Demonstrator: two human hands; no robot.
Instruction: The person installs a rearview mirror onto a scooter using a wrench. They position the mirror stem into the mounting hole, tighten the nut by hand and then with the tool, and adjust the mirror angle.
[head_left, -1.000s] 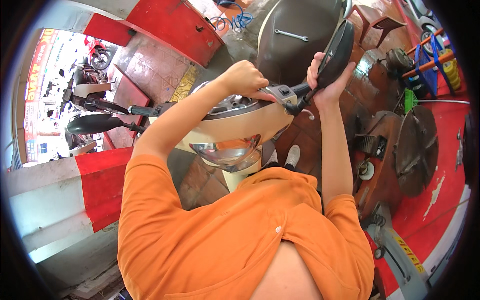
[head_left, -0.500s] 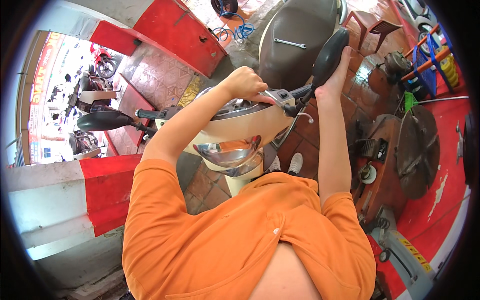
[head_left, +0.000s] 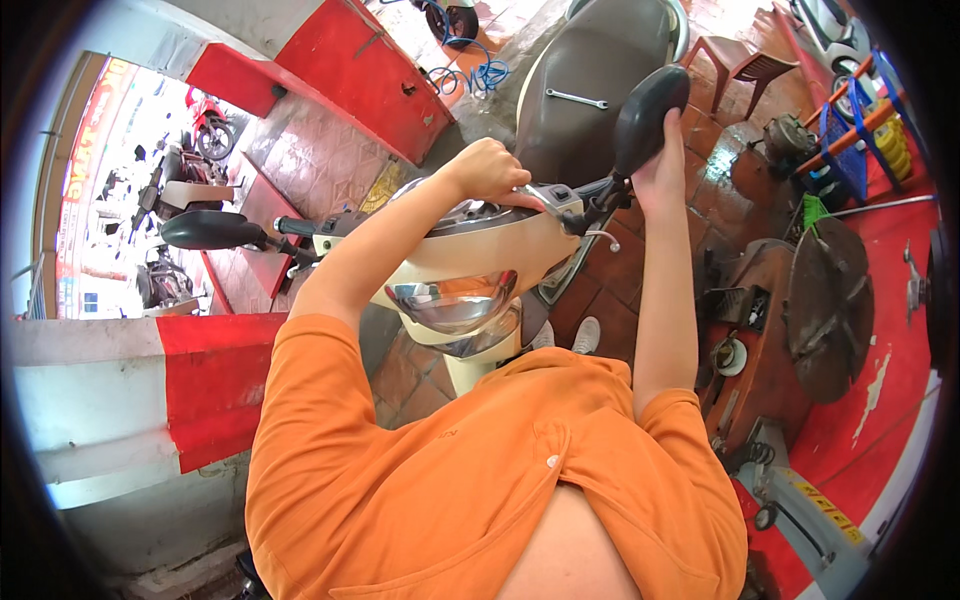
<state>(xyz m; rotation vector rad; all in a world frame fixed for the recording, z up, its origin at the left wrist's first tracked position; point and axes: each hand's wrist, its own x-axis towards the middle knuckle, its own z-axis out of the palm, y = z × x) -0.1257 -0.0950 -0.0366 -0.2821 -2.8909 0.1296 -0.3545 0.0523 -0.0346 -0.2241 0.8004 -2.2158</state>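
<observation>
reddish tiles [head_left: 612, 290] lie below. right hand [head_left: 660, 178] cups the black mirror [head_left: 648, 112], slanting toward one o'clock; left hand [head_left: 488, 170] apparently grips a silver tool [head_left: 540, 197].

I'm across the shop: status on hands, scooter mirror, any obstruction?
Left hand closed, apparently on a silver tool, by the mirror stem. Right hand against black scooter mirror, its grip partly hidden. Combination wrench on seat, clear of hands.
</observation>
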